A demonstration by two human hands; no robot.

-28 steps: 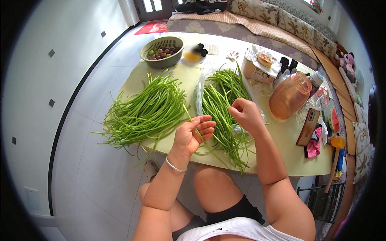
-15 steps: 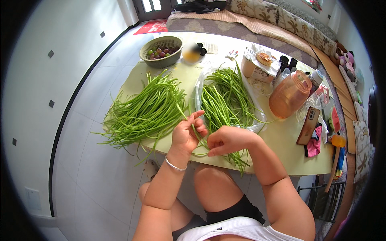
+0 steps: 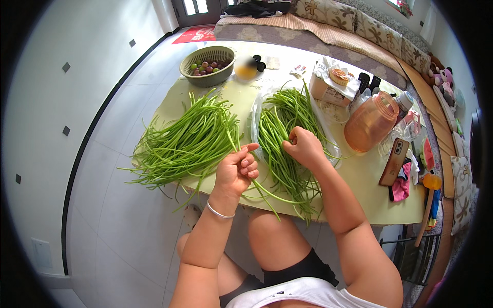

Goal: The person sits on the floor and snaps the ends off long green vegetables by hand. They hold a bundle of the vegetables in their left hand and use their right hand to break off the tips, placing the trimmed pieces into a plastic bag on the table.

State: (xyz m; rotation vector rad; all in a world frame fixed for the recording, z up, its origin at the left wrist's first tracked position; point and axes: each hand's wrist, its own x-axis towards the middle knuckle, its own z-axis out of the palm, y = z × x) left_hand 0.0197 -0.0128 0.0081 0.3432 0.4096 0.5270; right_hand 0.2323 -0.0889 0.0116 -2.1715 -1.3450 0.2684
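Observation:
My left hand (image 3: 237,167) is closed around a few long, thin green vegetable stems (image 3: 264,191), which hang out below the fingers toward the table's front edge. Behind and left of it lies a big loose heap of the same stems (image 3: 179,136). To the right, a second heap of stems (image 3: 277,123) rests on an opened clear plastic bag (image 3: 333,149). My right hand (image 3: 305,149) is over this second heap, fingers pinched together at its stems. The fingertips are partly hidden, but they appear to grip a stem there.
On the pale table (image 3: 359,195) stand a colander (image 3: 207,77) of grapes, a box (image 3: 328,92) with a pastry on top and an orange translucent jug (image 3: 367,126). A phone (image 3: 394,161) leans near the right edge. Beyond runs a sofa (image 3: 328,41).
My right hand has moved up and right, from beside my left hand onto the bagged heap. My left hand stays nearly in place, with stems now hanging more visibly below it.

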